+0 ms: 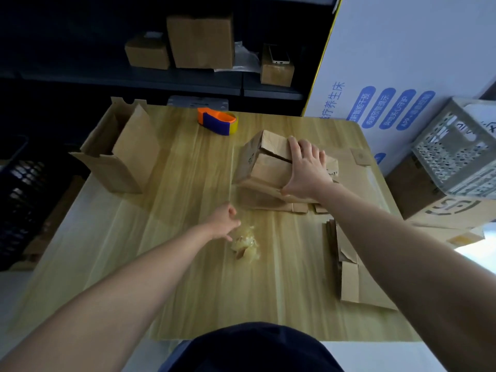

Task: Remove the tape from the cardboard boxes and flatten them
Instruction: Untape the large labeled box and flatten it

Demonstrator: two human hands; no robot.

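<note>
Nearest, at lower right of the frame, flattened cardboard [349,267] is lying by the table's [188,291] right edge and a crumpled wad of tape [245,244] is sitting mid-table, so some of the job looks done. The left hand [222,222] is hovering just beside that wad with fingers loosely curled and holding nothing, while the right hand [306,167] is pressing spread fingers onto a part-collapsed box [265,162] at centre right, atop more flat card. Farther off, an open box [120,149] is standing unflattened at upper left, a tape dispenser [217,120] is resting by the far edge, and the table's middle is offering open room.
</note>
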